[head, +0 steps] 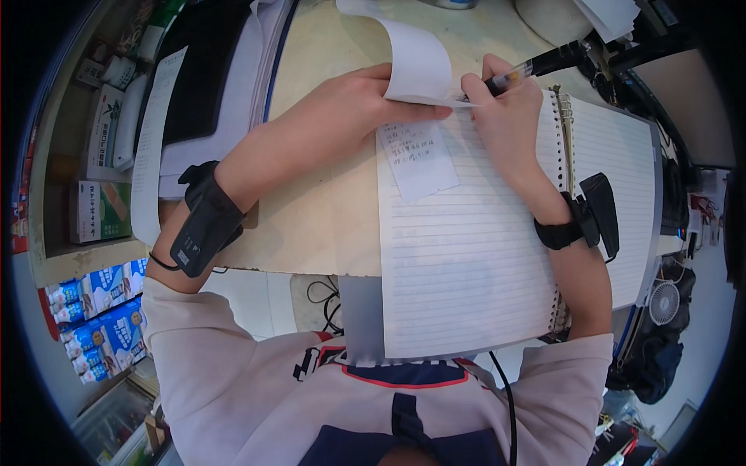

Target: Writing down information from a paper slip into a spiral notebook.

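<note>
My left hand point(373, 96) holds a long curled paper strip point(419, 64) by its lower part, with the upper end arching away over the table. In my right hand point(510, 110) is a black-capped pen point(527, 67), its tip close to the strip's near edge. Whether the tip touches paper cannot be made out. Both hands are over the top of an open spiral-bound notebook point(466, 250) with lined pages. Beneath my left hand, a small slip with handwriting point(419, 160) lies on the left page. Wrist-worn black devices sit on both forearms.
The notebook overhangs the table's point(315, 233) near edge. To the left are a paper stack point(247, 87), a black flat case point(201, 76), a long printed receipt point(154, 145) and a cubby with small boxes point(102, 212). A monitor point(688, 105) stands at the right. A small white fan point(664, 303) is lower right.
</note>
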{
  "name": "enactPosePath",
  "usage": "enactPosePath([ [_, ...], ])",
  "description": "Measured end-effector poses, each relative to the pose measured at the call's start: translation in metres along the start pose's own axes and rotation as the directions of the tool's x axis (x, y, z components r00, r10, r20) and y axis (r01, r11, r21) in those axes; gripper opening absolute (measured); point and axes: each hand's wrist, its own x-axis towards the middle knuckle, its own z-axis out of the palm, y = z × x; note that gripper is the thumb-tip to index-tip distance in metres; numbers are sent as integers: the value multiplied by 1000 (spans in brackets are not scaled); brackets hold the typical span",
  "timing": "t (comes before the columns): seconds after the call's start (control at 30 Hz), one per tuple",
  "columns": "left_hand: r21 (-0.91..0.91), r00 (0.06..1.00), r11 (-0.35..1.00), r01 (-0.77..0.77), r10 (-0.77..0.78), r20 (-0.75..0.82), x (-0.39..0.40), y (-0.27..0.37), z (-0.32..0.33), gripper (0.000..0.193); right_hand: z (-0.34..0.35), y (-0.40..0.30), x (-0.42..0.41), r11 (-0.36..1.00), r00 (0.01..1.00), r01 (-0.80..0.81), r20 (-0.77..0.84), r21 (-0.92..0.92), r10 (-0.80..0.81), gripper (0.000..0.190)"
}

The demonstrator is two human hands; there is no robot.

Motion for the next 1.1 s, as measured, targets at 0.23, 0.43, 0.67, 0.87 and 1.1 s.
enactPosePath([
  [0.23,-7,1000,1000,-4,4,-6,0,-1,1,64,1,3,1,999,1000,-8,10,38,8,30],
  [0.43,-9,1000,1000,-5,5,-4,0,0,1,66,0,3,0,999,999,-33,21,40,32,31],
  [0.67,16,1000,1000,5,-5,27,-1,-2,1,67,0,2,0,999,1000,-30,-6,43,30,31],
  [0.87,3,999,1000,7,-7,31,0,-1,0,68,-3,6,1,999,1000,-5,-16,47,6,31],
  [1.1,18,1000,1000,3,-4,26,0,-1,0,69,-2,8,3,1000,1000,-1,-3,31,1,31],
])
